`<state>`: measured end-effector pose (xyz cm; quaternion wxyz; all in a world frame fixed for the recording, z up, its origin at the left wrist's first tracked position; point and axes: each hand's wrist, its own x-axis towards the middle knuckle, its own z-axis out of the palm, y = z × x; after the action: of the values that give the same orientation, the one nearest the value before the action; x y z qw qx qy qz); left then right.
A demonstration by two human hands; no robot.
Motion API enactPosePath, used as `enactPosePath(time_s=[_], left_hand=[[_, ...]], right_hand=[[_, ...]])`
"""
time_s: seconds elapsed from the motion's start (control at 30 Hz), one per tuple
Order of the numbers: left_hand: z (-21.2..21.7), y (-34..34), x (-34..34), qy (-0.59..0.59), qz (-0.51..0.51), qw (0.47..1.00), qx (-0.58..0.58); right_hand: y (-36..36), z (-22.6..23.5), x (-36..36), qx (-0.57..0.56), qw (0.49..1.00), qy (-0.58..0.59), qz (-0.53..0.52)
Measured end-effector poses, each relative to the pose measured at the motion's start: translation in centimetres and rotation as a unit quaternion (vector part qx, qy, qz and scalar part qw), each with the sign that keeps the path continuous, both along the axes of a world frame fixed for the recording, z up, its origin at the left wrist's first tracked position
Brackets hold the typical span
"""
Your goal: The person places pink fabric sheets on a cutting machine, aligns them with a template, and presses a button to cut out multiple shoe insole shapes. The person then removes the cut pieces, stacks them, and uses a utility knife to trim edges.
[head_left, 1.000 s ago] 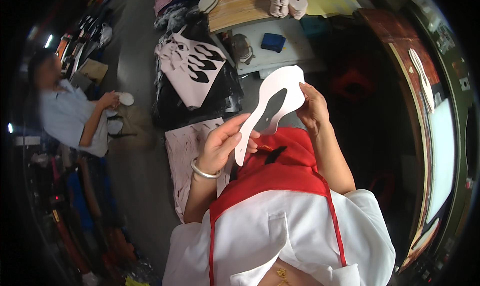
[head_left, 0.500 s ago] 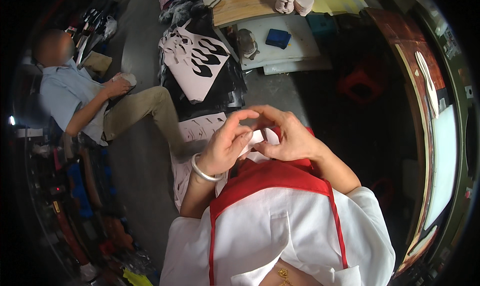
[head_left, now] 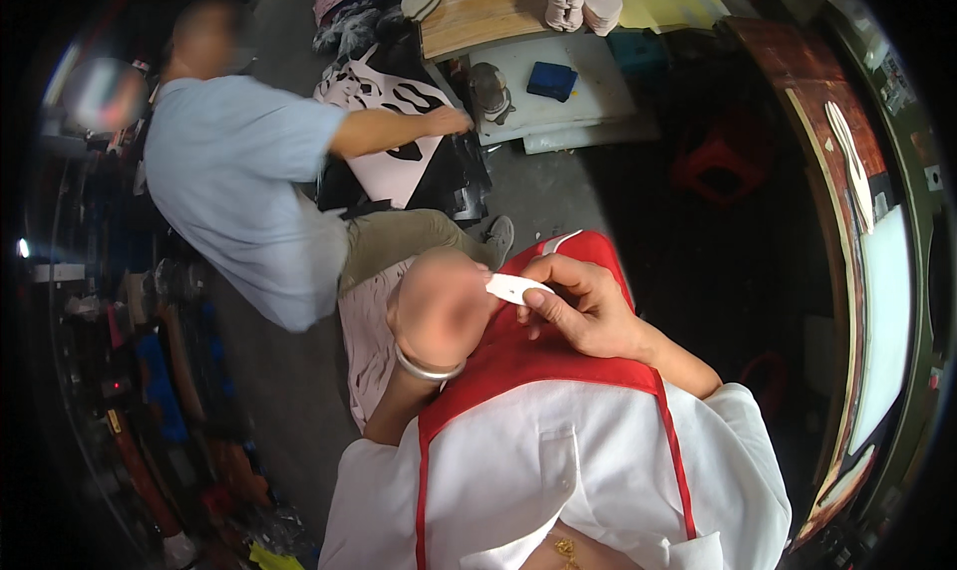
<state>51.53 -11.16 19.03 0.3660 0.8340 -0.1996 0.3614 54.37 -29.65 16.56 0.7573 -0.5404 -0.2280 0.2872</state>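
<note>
Between thumb and fingers, my right hand (head_left: pixel 590 309) pinches a small flat white piece (head_left: pixel 510 287), narrow with pointed ends and a tiny dark mark in the middle. The far end of that piece reaches to my left hand (head_left: pixel 441 306), which is blurred, so whether its fingers grip the end cannot be made out. A silver bangle (head_left: pixel 429 373) circles my left wrist. Both hands are above the red apron (head_left: pixel 528 363) on my lap. Pale pink sheet material (head_left: pixel 365 356) lies beside my left forearm.
At the left, a person in a light blue shirt (head_left: pixel 239 161) reaches over a pink sheet with shaped cutouts (head_left: pixel 384 181). Ahead are a wooden tabletop (head_left: pixel 478 17) and a low white board (head_left: pixel 598 97) bearing a blue block (head_left: pixel 551 81). A red stool (head_left: pixel 720 166) stands right.
My hands have come lower and apart, with the white piece now stretching between them in plain sight. The co-worker has leaned in and extended an arm over the cut sheet.
</note>
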Motion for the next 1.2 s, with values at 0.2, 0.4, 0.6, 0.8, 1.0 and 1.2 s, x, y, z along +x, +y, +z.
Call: enactPosePath(time_s=[0.2,0.4,0.6,0.8,1.0,1.2], left_hand=[[-1.0,-0.3,-0.2,0.071,-0.061,0.995,0.018],[-2.3,-0.7,-0.4,0.154,-0.144,0.969,-0.130],[-2.1,-0.9,-1.1,0.183,-0.141,0.968,-0.097],[-1.6,-0.7,-1.2,0.117,-0.130,0.983,-0.053],[-0.8,-0.1,-1.8,0.102,-0.207,0.973,0.027],[-0.6,-0.1,-2.7,0.104,-0.196,0.973,0.055]], right_hand=[[0.1,-0.8,0.0,0.007,0.991,-0.107,-0.077],[0.1,-1.0,0.0,-0.017,0.944,-0.272,-0.189],[0.1,-1.2,-0.2,-0.036,0.915,-0.338,-0.218],[-0.1,-1.3,-0.6,-0.029,0.926,-0.319,-0.199],[-1.2,-0.9,-1.7,0.033,0.985,-0.132,-0.103],[-1.3,-1.4,-2.5,0.056,0.997,0.036,-0.032]])
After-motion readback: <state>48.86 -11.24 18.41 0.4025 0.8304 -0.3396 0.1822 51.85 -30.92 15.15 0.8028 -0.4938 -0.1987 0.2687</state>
